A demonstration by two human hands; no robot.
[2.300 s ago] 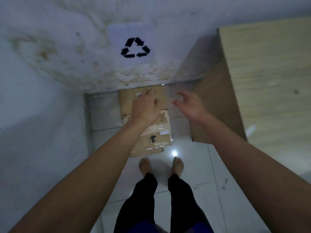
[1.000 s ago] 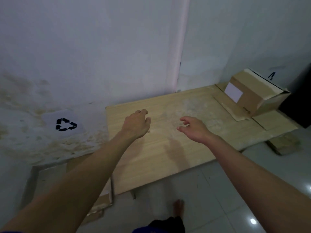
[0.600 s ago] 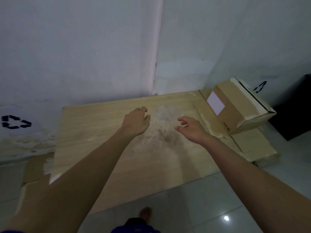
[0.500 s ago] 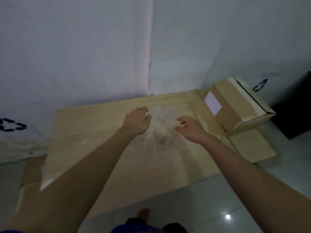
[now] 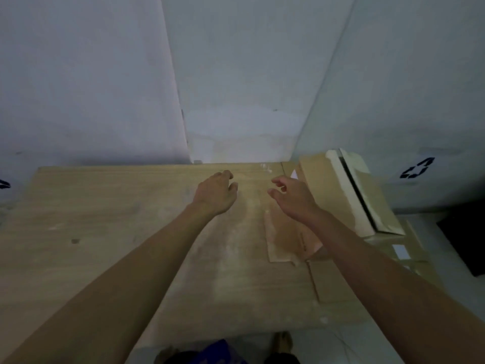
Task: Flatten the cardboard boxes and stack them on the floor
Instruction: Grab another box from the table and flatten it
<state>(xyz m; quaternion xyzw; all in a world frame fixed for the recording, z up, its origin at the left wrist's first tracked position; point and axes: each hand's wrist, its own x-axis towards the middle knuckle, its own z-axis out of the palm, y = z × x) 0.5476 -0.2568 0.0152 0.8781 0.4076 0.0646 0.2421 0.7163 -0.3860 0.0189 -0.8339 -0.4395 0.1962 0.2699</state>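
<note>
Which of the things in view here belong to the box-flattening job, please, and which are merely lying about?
Belonging to the job:
- upright brown cardboard box with pale tape
- flat brown cardboard pieces beside and under it
- empty left hand
- empty right hand

Just there:
- light wooden table
- black recycling symbol on the wall
- dark object at the right edge

Tan cardboard box (image 5: 328,195) w/ cream tape; light-wood table (image 5: 105,232); grey walls (image 5: 236,61).

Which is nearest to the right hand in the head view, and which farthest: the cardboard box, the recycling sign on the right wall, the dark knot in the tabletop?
From the right hand:
1. Cardboard box, just to its right.
2. Recycling sign, further right on the wall.
3. Dark knot, far left on the tabletop.
</note>
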